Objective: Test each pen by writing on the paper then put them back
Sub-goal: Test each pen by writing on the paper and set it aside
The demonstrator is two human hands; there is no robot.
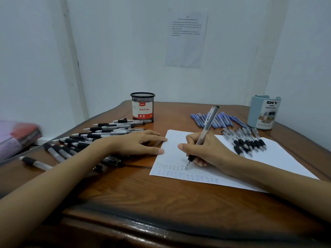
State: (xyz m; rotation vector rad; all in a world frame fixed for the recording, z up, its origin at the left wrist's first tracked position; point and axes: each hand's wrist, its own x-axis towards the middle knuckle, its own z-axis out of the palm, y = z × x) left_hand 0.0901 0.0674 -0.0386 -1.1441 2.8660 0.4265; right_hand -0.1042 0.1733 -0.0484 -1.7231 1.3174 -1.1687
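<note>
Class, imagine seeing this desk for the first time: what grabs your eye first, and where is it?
First, the right hand at centre right, gripping a clear black-grip pen with its tip on the white paper, beside rows of small marks. Next, the sprawl of black-grip pens on the left, under and behind the flat left hand, and the blue pens fanned at the back right.

Single view, head-worn, wide-angle: looks forward and down over the wooden table (125, 190) to the white wall (125, 51) in the upper frame. Close range: left hand (138, 143) and right hand (207, 149) sit mid-frame.
</note>
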